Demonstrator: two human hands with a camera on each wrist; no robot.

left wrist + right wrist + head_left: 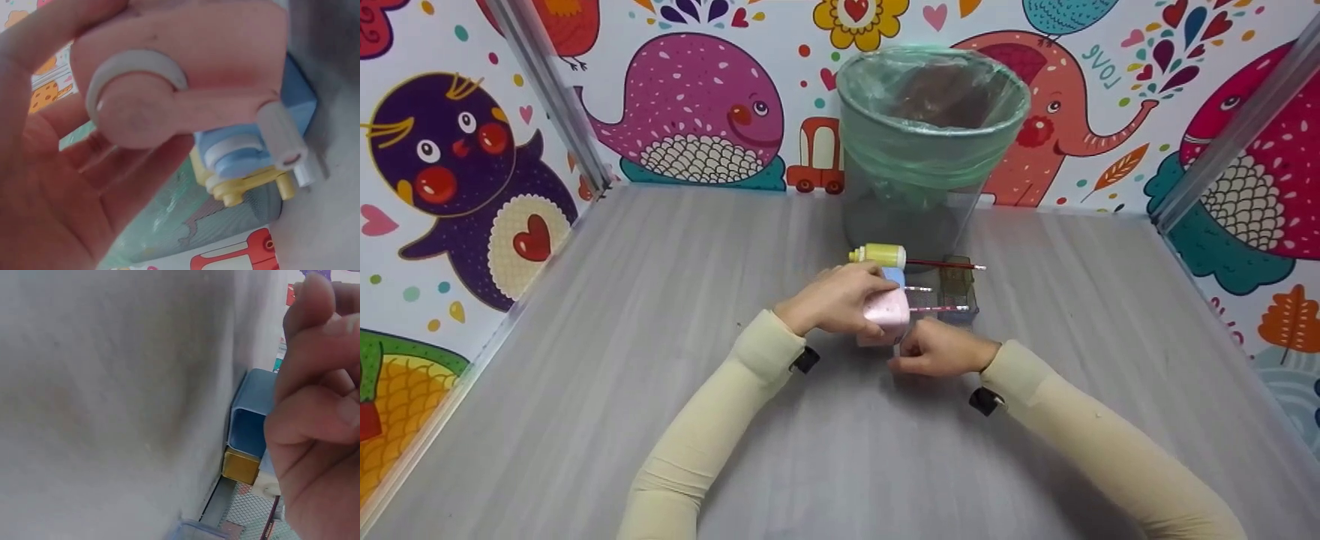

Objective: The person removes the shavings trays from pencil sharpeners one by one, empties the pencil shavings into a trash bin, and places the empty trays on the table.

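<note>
My left hand [844,300] grips a pink crank pencil sharpener [886,307] from above and the side. In the left wrist view its pink crank [214,112] has a pale knob. Behind it, a blue sharpener [301,93] and a yellow sharpener [883,256] stand in line. The right wrist view shows an open cavity in the blue sharpener [250,430]. Pencils point right from the sharpeners: a dark red pencil [945,264] and a pink patterned pencil [937,308]. My right hand [941,349], fingers curled, is by the pink sharpener's lower right side; what its fingertips hold is hidden.
Right of the sharpeners sit see-through containers [958,274]. Behind them stands a mesh bin [915,217] lined with a green plastic bag [930,161]. Cartoon-printed panels [705,105] border the grey tabletop [690,247].
</note>
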